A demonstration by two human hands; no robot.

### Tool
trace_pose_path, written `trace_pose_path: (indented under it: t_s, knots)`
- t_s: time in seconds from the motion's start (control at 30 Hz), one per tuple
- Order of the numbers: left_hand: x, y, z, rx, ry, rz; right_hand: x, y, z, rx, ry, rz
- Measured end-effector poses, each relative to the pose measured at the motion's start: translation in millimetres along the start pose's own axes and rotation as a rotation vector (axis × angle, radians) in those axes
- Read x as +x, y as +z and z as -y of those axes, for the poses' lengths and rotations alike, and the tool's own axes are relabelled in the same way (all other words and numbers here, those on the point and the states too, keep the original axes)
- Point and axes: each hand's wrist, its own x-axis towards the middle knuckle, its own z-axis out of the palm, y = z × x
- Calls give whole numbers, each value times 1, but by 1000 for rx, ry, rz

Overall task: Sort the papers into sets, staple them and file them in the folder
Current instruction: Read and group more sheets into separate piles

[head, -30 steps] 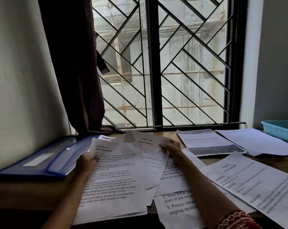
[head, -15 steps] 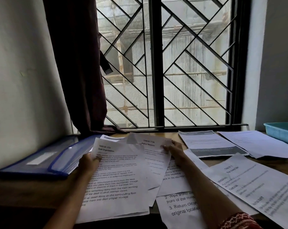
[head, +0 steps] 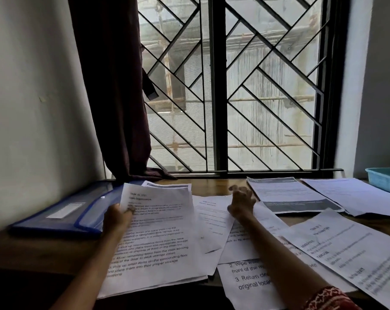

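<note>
A wide window with a black diagonal-bar grille fills twelve o'clock, letting in grey daylight. A dark maroon curtain hangs at eleven o'clock beside the pale left wall. The brown wooden desk spans six o'clock, a right wall at two o'clock.

Papers spread across the surface below the window.

The folder lies at 9 o'clock against the wall; the stack of sheets sits just right of it, overlapping its edge. Loose sheets fan toward 3 o'clock, the tray at 2 o'clock behind them, the curtain at 11.
</note>
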Motion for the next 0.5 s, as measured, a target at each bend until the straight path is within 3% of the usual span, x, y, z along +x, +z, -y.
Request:
trace_pose_path:
  t_s: [0.07,0.27,0.5]
  knots:
    - [9,-15,3,-23,-12,-57,-1,0,13,-8,-74,10]
    - [29,-51,12,36,-60,-173,-2,11,52,322,-96,219]
    - [27,-35,32,3,-52,-155,-8,35,87,144,-103,333]
